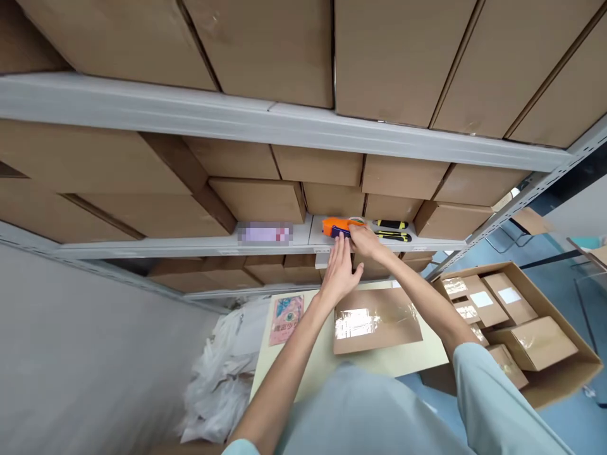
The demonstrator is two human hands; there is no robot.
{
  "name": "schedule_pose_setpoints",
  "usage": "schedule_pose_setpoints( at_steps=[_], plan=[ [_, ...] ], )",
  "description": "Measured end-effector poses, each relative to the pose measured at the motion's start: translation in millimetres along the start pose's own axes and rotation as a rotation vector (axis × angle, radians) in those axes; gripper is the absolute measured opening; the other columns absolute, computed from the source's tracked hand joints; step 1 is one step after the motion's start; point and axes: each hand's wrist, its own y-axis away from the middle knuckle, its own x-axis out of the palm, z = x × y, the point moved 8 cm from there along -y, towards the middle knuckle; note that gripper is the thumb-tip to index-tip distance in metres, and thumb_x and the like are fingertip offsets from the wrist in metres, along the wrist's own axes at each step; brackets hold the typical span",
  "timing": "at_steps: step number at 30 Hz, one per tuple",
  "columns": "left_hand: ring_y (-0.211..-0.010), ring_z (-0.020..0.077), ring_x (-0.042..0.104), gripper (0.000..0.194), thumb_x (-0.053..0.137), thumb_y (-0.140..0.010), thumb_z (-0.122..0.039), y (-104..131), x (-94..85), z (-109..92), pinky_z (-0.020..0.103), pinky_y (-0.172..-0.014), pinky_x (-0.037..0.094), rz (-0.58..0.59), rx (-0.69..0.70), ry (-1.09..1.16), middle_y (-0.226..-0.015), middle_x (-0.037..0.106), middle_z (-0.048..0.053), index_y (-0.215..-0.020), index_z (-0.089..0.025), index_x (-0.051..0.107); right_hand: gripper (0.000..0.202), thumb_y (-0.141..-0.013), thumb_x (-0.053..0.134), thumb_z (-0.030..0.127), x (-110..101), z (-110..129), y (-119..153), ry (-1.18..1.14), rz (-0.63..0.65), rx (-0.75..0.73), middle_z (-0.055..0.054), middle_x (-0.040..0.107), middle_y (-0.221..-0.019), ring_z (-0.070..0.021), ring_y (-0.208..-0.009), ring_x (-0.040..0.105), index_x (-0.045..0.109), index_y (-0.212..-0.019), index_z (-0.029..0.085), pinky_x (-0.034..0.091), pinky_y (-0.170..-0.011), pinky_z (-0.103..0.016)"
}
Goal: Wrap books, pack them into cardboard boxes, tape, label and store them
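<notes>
An orange and dark purple tool (336, 226), which looks like a tape dispenser, is on the middle shelf (303, 235). My right hand (365, 241) is closed round its right end. The fingers of my left hand (339, 272) are stretched out, their tips touching the tool's lower edge. To the right of the tool lie a yellow and black cutter (391, 224) and another yellow and black tool (393, 236). Below my hands a taped cardboard box (374, 322) rests on the pale table (403, 364), with a pink printed booklet (286, 320) at its left.
Cardboard boxes (265, 50) fill the shelves above and behind. A large open carton (564, 379) with smaller taped boxes stands at the right. White plastic bags (222, 373) lie left of the table. A metal post (535, 189) rises at the right.
</notes>
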Motion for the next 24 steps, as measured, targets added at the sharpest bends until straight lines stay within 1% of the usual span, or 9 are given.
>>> schedule_pose_setpoints(
  at_steps=[5,7,9,11,13,17,20,22,24],
  plan=[
    [-0.175,0.0366,0.020,0.088,0.058,-0.106,-0.036,20,-0.2,-4,0.063,-0.142,0.025,-0.016,-0.002,0.015,-0.187,0.021,0.024,-0.180,-0.013,0.017,0.045,-0.106,0.053,0.015,19,-8,-37,-0.014,-0.012,0.067,-0.029,0.075,-0.141,-0.0334,-0.137,0.068,0.063,-0.146,-0.001,0.041,-0.127,-0.047],
    [-0.174,0.0372,0.023,0.085,0.057,-0.108,-0.042,42,6.2,1,0.063,-0.141,0.027,0.005,-0.066,0.046,-0.185,0.025,0.025,-0.179,-0.013,0.021,0.051,-0.109,0.047,0.018,26,-19,-35,-0.030,-0.018,0.090,-0.029,0.068,-0.153,-0.0341,-0.147,0.061,0.058,-0.155,-0.001,0.037,-0.131,-0.049],
    [-0.174,0.0377,0.026,0.084,0.056,-0.108,-0.048,72,13.3,13,0.062,-0.140,0.029,0.027,-0.155,0.086,-0.184,0.029,0.026,-0.178,-0.012,0.026,0.058,-0.112,0.040,0.020,32,-33,-18,-0.055,-0.057,0.100,-0.029,0.055,-0.167,-0.0348,-0.159,0.049,0.047,-0.165,-0.001,0.030,-0.136,-0.051],
    [-0.172,0.0368,0.031,0.083,0.057,-0.108,-0.051,108,17.6,30,0.060,-0.140,0.032,0.017,-0.279,0.126,-0.182,0.034,0.026,-0.177,-0.013,0.031,0.062,-0.114,0.034,0.023,38,-51,21,-0.107,-0.157,0.104,-0.027,0.045,-0.176,-0.0341,-0.166,0.039,0.040,-0.171,0.001,0.024,-0.140,-0.054],
    [-0.170,0.0356,0.037,0.081,0.058,-0.107,-0.053,148,18.9,48,0.057,-0.139,0.035,-0.021,-0.433,0.152,-0.179,0.041,0.025,-0.175,-0.014,0.037,0.062,-0.116,0.029,0.028,48,-70,80,-0.178,-0.275,0.140,-0.025,0.042,-0.178,-0.0324,-0.169,0.034,0.039,-0.172,0.005,0.023,-0.140,-0.056],
    [-0.158,0.0365,0.056,0.081,0.059,-0.105,-0.063,206,27.3,59,0.053,-0.130,0.047,-0.016,-0.745,0.162,-0.170,0.054,0.025,-0.169,-0.015,0.048,0.069,-0.117,0.029,0.047,96,-102,215,-0.305,-0.317,0.433,-0.026,0.040,-0.179,-0.0337,-0.170,0.034,0.034,-0.174,0.009,0.031,-0.137,-0.060],
    [-0.136,0.0386,0.073,0.078,0.055,-0.104,-0.070,216,41.7,47,0.053,-0.116,0.057,0.072,-0.924,0.098,-0.149,0.072,0.025,-0.159,-0.014,0.059,0.089,-0.112,0.042,0.062,149,-109,280,-0.420,-0.181,0.691,-0.035,0.041,-0.175,-0.0409,-0.165,0.043,0.025,-0.174,0.000,0.041,-0.131,-0.060],
    [-0.122,0.0400,0.078,0.075,0.055,-0.102,-0.074,209,50.9,36,0.052,-0.107,0.060,0.135,-0.971,0.016,-0.129,0.081,0.022,-0.149,-0.016,0.067,0.101,-0.107,0.050,0.069,177,-109,299,-0.486,-0.091,0.809,-0.037,0.042,-0.173,-0.0442,-0.159,0.052,0.022,-0.174,-0.001,0.049,-0.124,-0.058],
    [-0.110,0.0415,0.080,0.074,0.061,-0.097,-0.078,201,57.6,31,0.049,-0.098,0.060,0.180,-0.995,-0.061,-0.113,0.084,0.019,-0.138,-0.017,0.072,0.102,-0.105,0.053,0.073,193,-112,303,-0.543,-0.040,0.863,-0.033,0.051,-0.169,-0.0442,-0.149,0.062,0.023,-0.175,0.005,0.054,-0.116,-0.056]
  ],
)
